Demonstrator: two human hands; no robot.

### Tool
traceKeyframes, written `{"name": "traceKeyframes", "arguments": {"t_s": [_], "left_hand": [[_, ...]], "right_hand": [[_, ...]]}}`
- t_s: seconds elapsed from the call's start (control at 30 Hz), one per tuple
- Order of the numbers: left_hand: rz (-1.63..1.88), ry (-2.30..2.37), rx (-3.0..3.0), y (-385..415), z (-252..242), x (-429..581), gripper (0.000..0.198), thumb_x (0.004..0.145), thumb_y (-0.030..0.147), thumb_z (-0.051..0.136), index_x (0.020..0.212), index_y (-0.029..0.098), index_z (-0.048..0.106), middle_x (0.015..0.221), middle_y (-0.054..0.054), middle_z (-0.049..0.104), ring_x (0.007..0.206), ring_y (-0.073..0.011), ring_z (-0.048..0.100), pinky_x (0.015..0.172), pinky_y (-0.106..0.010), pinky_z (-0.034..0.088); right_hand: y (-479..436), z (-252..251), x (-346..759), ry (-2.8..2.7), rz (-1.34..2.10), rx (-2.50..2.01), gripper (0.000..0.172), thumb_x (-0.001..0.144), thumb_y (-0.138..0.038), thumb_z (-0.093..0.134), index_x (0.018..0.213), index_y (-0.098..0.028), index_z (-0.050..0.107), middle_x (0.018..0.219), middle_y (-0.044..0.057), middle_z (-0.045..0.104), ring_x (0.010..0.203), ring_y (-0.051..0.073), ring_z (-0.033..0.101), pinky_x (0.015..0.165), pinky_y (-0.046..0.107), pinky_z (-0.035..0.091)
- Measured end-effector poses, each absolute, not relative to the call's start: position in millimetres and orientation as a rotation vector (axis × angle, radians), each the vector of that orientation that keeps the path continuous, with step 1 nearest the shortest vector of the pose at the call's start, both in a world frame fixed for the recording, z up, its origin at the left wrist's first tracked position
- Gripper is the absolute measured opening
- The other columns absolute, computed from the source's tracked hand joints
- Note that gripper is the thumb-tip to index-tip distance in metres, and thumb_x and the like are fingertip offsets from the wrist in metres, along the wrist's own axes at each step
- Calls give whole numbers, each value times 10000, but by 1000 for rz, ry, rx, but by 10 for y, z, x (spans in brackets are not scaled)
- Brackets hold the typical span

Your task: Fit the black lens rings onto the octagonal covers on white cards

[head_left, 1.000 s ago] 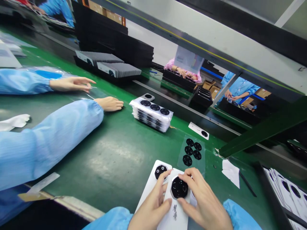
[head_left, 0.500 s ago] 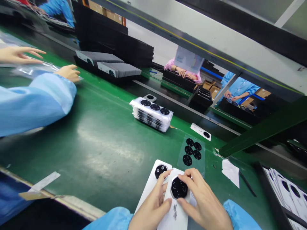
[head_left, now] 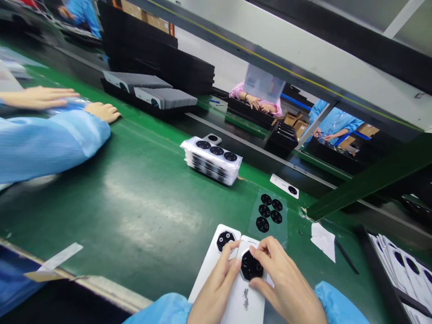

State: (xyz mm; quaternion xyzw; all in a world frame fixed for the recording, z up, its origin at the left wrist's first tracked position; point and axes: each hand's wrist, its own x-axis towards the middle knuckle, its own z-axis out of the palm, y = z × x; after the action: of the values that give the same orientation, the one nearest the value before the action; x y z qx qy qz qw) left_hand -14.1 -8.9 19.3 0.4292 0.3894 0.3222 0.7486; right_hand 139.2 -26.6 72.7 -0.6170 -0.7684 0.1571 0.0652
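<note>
Near the bottom of the head view a white phone back cover (head_left: 243, 310) lies with its camera end away from me. A black octagonal camera lens cover (head_left: 251, 266) sits on its raised camera ring, with dark print below. My left hand (head_left: 214, 288) is closed on the phone cover's left side, fingers by the ring. My right hand (head_left: 286, 283) is closed about the lens cover, thumb at its lower edge and fingers at its upper right. Beside it on the left, partly behind my left hand, lies a second white phone back cover (head_left: 205, 265) with a black camera area.
A clear sheet (head_left: 282, 234) with several black lens covers lies just beyond my hands. Farther off stand a stack of lens cover sheets (head_left: 212, 168) and a white phone cover (head_left: 281, 183). At right are paper (head_left: 323, 242) and a black tray (head_left: 374, 270). A co-worker's sleeve (head_left: 54, 144) reaches in from the left.
My left thumb has moved up from the phone cover's face to beside the lens cover. My right hand stays at the lens cover. The co-worker's hands at left have shifted right and flattened.
</note>
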Motion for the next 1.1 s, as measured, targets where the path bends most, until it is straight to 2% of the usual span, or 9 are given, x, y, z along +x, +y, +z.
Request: {"name": "traceKeyframes", "arguments": {"t_s": [0.1, 0.23, 0.33, 0.53, 0.73, 0.9, 1.1], "left_hand": [[702, 860, 941, -88, 139, -112, 491, 886, 515, 416, 1303, 263, 360, 1013, -15, 675, 853, -204, 602, 832, -290, 393], [699, 813, 893, -78, 52, -77, 551, 861, 555, 431, 1313, 258, 328, 974, -24, 675, 781, -210, 616, 761, -306, 411], [713, 828, 849, -84, 47, -58, 507, 852, 554, 449, 1264, 274, 358, 978, -13, 658, 776, -203, 617, 764, -306, 415], [740, 753, 857, -80, 72, -10, 438, 854, 541, 462, 1176, 259, 369, 826, 3, 624, 697, -177, 580, 676, -284, 427], [791, 730, 871, -59, 21, 41, 389, 846, 541, 485, 1079, 245, 390, 822, 8, 611, 697, -159, 552, 670, -268, 416], [795, 747, 864, -67, 29, 44, 389, 838, 537, 499, 1053, 236, 378, 778, 16, 584, 718, -166, 546, 666, -271, 407], [786, 725, 838, -66, 6, 49, 401, 834, 543, 505, 1048, 237, 360, 696, 44, 526, 616, -130, 507, 584, -241, 374]], "right_hand": [[-285, 731, 1369, -2340, 438, -1904, 363, 678, -1, 596, 969, -204, 518, 943, 60, 500, 856, 231, 561, 701, 395, 558], [-316, 713, 1358, -2381, 310, -1909, 367, 654, -1, 622, 957, -188, 532, 921, 65, 517, 822, 236, 573, 649, 385, 561], [-318, 682, 1370, -2389, 135, -1852, 400, 625, 17, 635, 950, -197, 540, 898, 51, 532, 780, 222, 580, 594, 350, 553], [-326, 620, 1417, -2429, -77, -1738, 548, 607, -4, 684, 1089, -197, 509, 884, 49, 555, 754, 224, 580, 583, 343, 535], [-343, 646, 1410, -2406, -51, -1680, 626, 639, -23, 707, 1184, -213, 466, 881, 42, 573, 761, 222, 570, 622, 343, 508], [-347, 672, 1399, -2357, -43, -1642, 638, 596, -9, 757, 1143, -206, 493, 844, 32, 585, 711, 215, 559, 598, 343, 483], [-351, 696, 1423, -2370, -20, -1635, 651, 573, -44, 804, 1124, -209, 500, 824, 25, 580, 701, 218, 551, 577, 333, 473]]}}
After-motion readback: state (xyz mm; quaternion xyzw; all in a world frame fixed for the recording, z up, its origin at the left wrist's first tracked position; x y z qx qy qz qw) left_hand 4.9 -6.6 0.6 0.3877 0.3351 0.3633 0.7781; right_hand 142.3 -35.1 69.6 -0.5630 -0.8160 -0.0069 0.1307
